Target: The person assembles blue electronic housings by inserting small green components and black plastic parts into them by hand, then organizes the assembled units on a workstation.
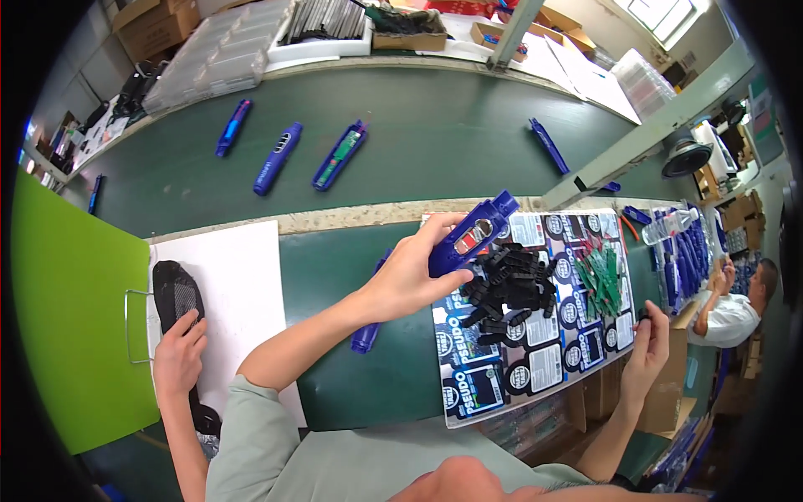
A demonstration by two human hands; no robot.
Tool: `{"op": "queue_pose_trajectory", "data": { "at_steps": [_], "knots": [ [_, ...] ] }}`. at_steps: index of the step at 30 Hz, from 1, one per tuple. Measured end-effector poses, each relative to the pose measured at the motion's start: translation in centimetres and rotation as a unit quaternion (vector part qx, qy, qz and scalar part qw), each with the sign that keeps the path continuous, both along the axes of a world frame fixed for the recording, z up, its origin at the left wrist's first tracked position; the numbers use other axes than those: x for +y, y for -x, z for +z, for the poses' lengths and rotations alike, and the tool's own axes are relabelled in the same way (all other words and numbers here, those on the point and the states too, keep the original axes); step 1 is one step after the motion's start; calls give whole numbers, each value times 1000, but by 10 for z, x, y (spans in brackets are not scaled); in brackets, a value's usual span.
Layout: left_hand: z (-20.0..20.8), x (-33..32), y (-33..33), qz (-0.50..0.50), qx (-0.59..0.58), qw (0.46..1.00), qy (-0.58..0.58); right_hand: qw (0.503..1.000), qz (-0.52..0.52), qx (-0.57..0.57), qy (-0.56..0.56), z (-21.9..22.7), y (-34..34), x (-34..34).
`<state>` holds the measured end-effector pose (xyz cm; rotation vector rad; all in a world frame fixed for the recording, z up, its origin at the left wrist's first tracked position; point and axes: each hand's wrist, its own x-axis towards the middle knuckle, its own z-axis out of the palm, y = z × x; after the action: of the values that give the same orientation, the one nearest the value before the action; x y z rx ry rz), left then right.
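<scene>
My left hand grips a blue plastic casing, tube-like, with an oval window showing metal and red inside. It is held above the left edge of a printed board. A pile of small black plastic parts lies on that board beside the casing, and green strips with red wire ends lie further right. My right hand, off the board's right edge, pinches a small dark piece. Beneath my left forearm, another blue casing is partly hidden on the green table.
Several blue casings, one with a green circuit board, lie on the green belt. At left, another person's hand touches a black mesh object beside a lime-green panel. A metal post rises right; a co-worker sits beyond.
</scene>
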<state>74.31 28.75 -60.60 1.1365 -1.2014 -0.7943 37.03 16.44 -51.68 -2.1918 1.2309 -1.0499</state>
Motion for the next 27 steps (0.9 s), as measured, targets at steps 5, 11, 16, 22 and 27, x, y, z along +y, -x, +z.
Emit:
{"op": "queue_pose_trajectory", "data": {
  "at_steps": [5, 11, 16, 22, 27],
  "knots": [
    [-3, 18, 18, 17, 1, 998, -55, 991, 100, -77, -43, -14, -49, 20],
    [-20, 40, 25, 82, -2, 994, -74, 962, 241, -117, -55, -45, -169, 37],
    [-37, 41, 23, 120, -43, 991, -25, 958, 263, -100, -54, -60, -223, 43],
    [-31, 43, 14, 56, 208, 975, -56, 957, 281, -64, 26, -67, -226, 54],
    [-37, 43, 15, 61, 227, 970, -64, 960, 276, -19, 44, -71, -224, 64]
  ]
}}
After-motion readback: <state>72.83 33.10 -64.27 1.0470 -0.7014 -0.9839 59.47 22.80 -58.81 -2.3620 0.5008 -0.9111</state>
